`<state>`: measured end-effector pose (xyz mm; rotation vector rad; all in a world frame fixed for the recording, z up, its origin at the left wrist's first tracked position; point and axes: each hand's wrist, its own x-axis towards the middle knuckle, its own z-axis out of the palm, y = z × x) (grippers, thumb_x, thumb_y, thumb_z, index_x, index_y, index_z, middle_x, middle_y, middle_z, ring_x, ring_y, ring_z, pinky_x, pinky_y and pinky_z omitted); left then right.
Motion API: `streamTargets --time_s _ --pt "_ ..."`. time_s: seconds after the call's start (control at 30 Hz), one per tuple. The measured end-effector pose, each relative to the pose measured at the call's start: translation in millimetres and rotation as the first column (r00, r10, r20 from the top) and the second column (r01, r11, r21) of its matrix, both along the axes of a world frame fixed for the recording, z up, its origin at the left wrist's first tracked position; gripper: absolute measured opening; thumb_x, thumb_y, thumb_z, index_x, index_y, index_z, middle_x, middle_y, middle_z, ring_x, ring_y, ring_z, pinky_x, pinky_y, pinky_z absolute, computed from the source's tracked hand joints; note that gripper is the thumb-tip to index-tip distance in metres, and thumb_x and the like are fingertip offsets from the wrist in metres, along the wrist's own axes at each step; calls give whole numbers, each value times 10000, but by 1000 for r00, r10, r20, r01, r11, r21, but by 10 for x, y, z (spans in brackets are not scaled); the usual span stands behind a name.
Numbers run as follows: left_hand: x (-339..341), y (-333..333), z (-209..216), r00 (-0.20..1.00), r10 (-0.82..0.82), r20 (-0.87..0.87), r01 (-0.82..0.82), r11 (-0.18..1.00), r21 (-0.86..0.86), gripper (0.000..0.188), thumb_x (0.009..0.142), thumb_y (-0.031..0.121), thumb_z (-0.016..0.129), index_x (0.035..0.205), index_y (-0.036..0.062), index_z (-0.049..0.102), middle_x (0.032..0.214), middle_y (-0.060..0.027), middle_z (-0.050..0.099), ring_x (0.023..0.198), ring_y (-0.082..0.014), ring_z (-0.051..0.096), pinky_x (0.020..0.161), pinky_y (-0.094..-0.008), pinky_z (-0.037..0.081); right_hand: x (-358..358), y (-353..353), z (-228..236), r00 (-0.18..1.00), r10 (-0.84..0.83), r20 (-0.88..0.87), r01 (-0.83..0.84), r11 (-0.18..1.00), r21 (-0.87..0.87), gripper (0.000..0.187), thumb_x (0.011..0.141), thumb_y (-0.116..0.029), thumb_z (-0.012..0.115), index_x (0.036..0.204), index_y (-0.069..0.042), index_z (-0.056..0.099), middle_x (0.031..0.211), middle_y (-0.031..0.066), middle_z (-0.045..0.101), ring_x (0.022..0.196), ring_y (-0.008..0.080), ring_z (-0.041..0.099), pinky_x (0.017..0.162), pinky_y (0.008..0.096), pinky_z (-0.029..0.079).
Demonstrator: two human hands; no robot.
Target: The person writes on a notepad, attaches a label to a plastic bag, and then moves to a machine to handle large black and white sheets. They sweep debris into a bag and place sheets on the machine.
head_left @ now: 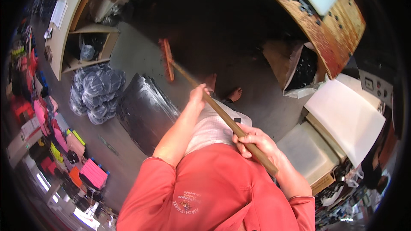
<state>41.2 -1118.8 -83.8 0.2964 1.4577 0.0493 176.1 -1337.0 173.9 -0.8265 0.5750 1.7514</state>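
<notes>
Across the person's front, slanting down toward the floor [132, 45]: one broom [224, 116], wooden handle [263, 159], orange head [168, 62]. Left hand [198, 96] gripping it lower down, right hand [256, 140] curled round it near the top end. Likely light, stiff, smooth; best held there, hands apart. Bristle contact blurred, uncertain.

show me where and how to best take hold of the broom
Probably by its wooden handle, coming from the near side: right hand close to the butt end, left hand farther down. It is a slim, straight pole slanting away, with the orange brush head at its far end.
</notes>
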Motion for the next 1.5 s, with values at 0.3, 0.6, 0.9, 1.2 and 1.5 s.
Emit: streamTargets --time_s 0.3,0.6,0.9,1.2,1.5 --pt "-324 297 -743 964 77 -253 -69 997 43 116 981 160 589 978 47 560 766 -76 573 614 -200 572 536 -399 523 50 1051 -1422 994 13 -106 -28 990 -136 234 933 -103 624 1137 9 599 868 77 641 557 62 521 427 210 371" --pt "1292 -835 87 940 -335 62 338 940 -45 330 970 319 557 952 5 657 861 -118 693 728 -229 691 525 -363 556 891 329 181 972 -117 202 169 948 -268 618 909 -19 593 1473 112 378 977 146 574 533 68 483 340 185 367" --pt "1138 -696 865 909 -416 -35 417 907 60 360 962 334 601 1026 -17 548 861 -152 683 767 -267 698 648 -393 573 554 313 751 956 127 263 -36 945 -325 799 825 -45 677 1564 -5 377 974 185 648 471 176 609 337 277 470" --pt "36 913 -334 961 137 -241 -98 981 166 331 1021 349 620 1070 23 603 912 -75 702 717 -233 683 612 -374 567 405 1984 -1211 840 508 189 -507 860 -58 461 987 -156 601 1386 43 486 940 98 690 499 74 496 391 184 375" --pt "1087 352 -139 940 -127 -317 216 940 264 281 882 245 623 923 -32 617 813 -172 711 753 -307 708 648 -433 585 1072 1594 -1192 910 362 200 -355 932 -72 311 1018 -210 570 1223 23 593 772 32 607 453 44 455 386 179 333"
